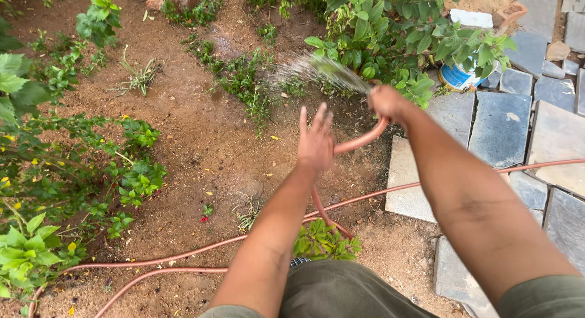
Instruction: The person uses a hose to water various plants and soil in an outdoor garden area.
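The reddish-brown hose [359,139] curves up off the soil, apparently spraying water.

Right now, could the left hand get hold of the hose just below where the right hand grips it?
Probably yes. The left hand is open, fingers spread, right beside the bend of the hose, and nothing lies between them. The right hand holds the hose end higher up, spraying water.
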